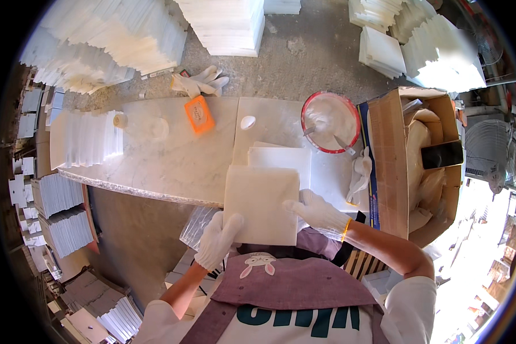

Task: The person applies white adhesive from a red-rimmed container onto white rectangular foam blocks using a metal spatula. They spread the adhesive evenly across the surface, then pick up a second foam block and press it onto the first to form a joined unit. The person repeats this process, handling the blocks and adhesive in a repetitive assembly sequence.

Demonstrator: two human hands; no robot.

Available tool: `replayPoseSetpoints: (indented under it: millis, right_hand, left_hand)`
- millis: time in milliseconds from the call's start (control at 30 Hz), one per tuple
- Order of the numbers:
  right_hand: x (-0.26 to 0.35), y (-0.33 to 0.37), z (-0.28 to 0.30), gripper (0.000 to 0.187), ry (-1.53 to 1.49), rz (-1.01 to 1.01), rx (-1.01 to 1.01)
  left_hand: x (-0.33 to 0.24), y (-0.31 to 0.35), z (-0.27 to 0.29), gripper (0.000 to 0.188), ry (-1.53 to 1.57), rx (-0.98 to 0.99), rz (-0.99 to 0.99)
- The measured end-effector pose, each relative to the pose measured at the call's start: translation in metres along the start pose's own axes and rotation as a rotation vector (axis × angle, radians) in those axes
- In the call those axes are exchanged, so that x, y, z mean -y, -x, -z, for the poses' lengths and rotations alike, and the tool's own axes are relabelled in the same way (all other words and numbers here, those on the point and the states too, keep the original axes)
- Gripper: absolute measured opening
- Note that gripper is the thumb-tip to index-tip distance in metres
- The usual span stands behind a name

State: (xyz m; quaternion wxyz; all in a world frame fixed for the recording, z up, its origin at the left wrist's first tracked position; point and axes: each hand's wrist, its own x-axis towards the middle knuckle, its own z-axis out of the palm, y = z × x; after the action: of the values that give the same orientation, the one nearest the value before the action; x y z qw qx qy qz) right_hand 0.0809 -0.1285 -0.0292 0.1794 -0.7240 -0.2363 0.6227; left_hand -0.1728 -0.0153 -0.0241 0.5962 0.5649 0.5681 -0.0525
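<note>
Between my two hands is a square white tile (262, 203), tilted up at the table's near edge in front of my apron. My left hand (217, 242), in a white knit glove, closes on its lower left edge with the thumb on the face. My right hand (318, 215), gloved too, grips the right edge, its thumb over the face. The fingers behind the tile are hidden. More white tiles (278, 153) lie on the table just past it. Beyond them to the right stands a red-rimmed bucket (356, 114) of white paste with putty knives in it.
A marble-topped table (183, 166) carries an orange box (199, 113), white gloves (202, 83), a small white oval piece (247, 122) and a row of tiles (89, 137). A crumpled white glove (360, 172) lies beside an open cardboard box (387, 166) bearing a dark phone (441, 155). Tile stacks (223, 26) stand beyond.
</note>
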Motion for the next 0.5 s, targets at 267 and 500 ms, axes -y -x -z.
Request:
replayPoseSetpoints:
  millis: [267,500]
  right_hand:
    - [-0.039,-0.042,-0.009,0.076,-0.064,0.111,-0.280]
    - [-0.039,-0.038,0.001,0.047,0.577,0.283,-0.534]
  left_hand:
    - [-0.028,-0.049,-0.007,0.060,-0.176,0.129,-0.046]
    - [-0.010,-0.074,-0.020,0.061,-0.759,-0.017,-0.544]
